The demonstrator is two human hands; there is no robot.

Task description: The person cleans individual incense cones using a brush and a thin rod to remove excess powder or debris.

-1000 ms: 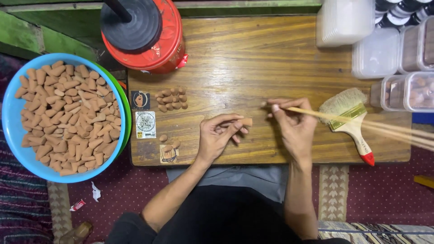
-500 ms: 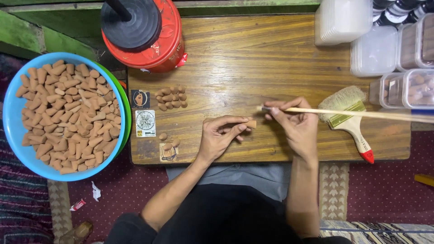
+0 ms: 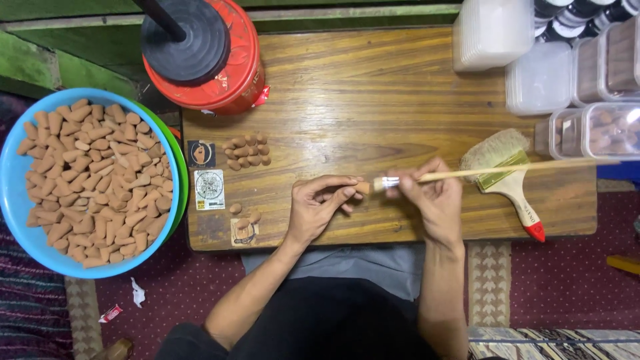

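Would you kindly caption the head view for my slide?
Left hand holds a small clay cone; right hand touches a thin brush to it.

Three small square printed stickers sat near the left edge of the brown wooden table (image 3: pixel 373 87): a black sticker (image 3: pixel 201 153) farthest back, a white patterned sticker (image 3: pixel 209 189) just in front, and a tan sticker (image 3: pixel 244 233) by the front edge.

You have two hands on the table: left hand (image 3: pixel 320 207), right hand (image 3: pixel 430 200). One cone (image 3: pixel 362 188) held between them. Brushes: two, thin brush (image 3: pixel 493 173) and flat brush (image 3: pixel 503 177). One blue bowl (image 3: pixel 13 173), left, cones too many to count. About ten loose cones (image 3: pixel 247 151), centre. One red can (image 3: pixel 227 73), far.
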